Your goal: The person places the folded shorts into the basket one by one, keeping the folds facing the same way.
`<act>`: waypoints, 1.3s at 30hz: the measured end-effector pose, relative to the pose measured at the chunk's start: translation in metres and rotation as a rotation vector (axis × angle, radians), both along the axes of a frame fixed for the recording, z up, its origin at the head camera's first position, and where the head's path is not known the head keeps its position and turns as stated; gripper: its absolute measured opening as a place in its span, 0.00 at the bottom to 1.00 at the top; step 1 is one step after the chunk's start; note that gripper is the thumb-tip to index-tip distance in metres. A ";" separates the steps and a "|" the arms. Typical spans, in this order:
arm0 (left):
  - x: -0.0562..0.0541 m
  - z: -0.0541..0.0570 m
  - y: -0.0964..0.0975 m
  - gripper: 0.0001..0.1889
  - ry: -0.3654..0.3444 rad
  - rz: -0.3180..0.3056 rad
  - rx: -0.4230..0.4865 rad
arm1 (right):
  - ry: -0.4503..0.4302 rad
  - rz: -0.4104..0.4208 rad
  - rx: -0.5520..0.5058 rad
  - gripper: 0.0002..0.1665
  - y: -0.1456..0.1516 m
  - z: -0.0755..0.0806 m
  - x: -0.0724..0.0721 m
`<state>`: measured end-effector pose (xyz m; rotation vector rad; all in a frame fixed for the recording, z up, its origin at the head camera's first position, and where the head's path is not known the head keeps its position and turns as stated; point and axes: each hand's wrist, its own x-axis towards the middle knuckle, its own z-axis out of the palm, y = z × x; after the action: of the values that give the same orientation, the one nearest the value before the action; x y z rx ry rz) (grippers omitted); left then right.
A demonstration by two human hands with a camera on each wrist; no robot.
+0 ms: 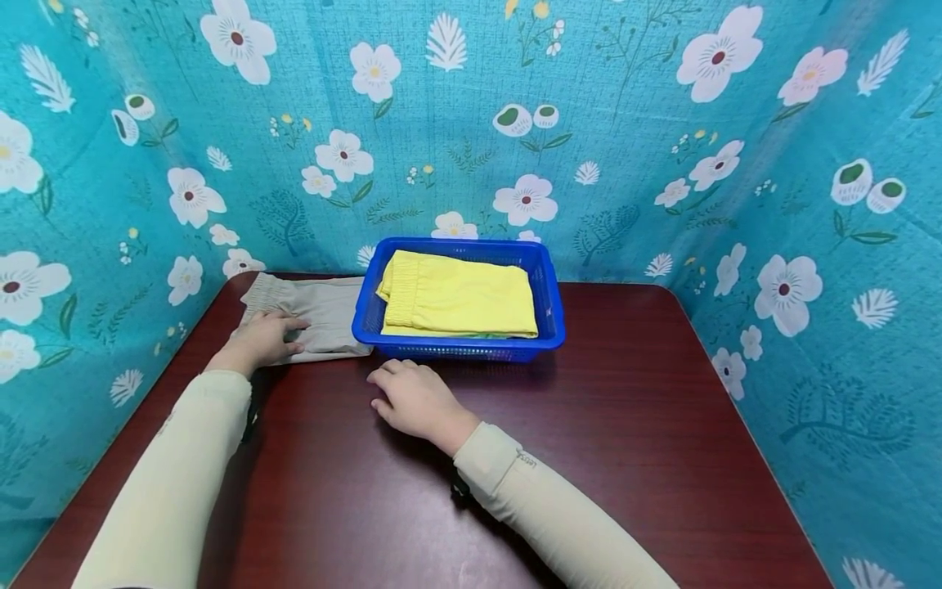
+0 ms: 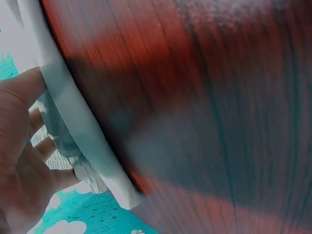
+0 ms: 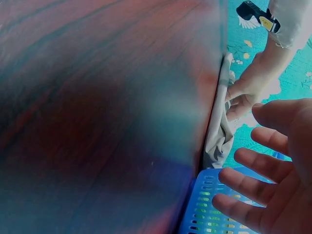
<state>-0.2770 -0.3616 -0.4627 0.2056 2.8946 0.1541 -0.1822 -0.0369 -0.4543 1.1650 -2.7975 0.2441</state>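
A folded grey garment with a gathered elastic waistband lies on the table, left of a blue plastic basket. My left hand rests on the waistband side of it. In the left wrist view, the fingers of that hand touch the cloth without closing round it. My right hand is just in front of the basket, holding nothing; the right wrist view shows its spread fingers. Inside the basket lies a folded yellow garment, also with an elastic waistband, and a bit of green shows beneath it.
The dark red wooden table stands against a turquoise flowered cloth that hangs at the back and both sides. The basket is near the table's back edge. A small black device is strapped at the left wrist.
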 end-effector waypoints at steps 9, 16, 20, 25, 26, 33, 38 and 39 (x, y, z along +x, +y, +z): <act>-0.001 0.008 0.009 0.28 -0.043 0.007 0.004 | 0.012 0.000 0.007 0.23 -0.007 -0.003 0.000; 0.006 0.011 0.007 0.27 -0.052 0.020 0.032 | 0.031 0.009 -0.003 0.22 -0.015 -0.007 0.000; 0.010 0.011 0.006 0.27 -0.042 0.007 0.037 | 0.040 0.014 -0.013 0.22 -0.018 -0.006 0.000; 0.017 0.013 0.006 0.26 -0.036 0.005 0.031 | 0.037 0.016 -0.010 0.22 -0.022 -0.005 -0.002; 0.019 0.014 0.006 0.26 -0.035 0.002 0.033 | 0.038 0.015 -0.007 0.22 -0.022 -0.005 -0.003; 0.026 0.015 0.008 0.25 -0.072 0.031 0.066 | 0.063 0.013 0.003 0.22 -0.031 -0.006 -0.006; 0.030 0.012 0.006 0.24 -0.081 0.056 0.063 | 0.058 0.013 -0.021 0.20 -0.041 -0.005 -0.007; 0.031 0.012 0.006 0.24 -0.080 0.054 0.062 | 0.056 0.012 -0.021 0.19 -0.043 -0.005 -0.008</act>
<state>-0.2458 -0.3557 -0.4504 0.1288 2.8195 0.2564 -0.1898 -0.0798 -0.4591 1.1655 -2.7336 0.2372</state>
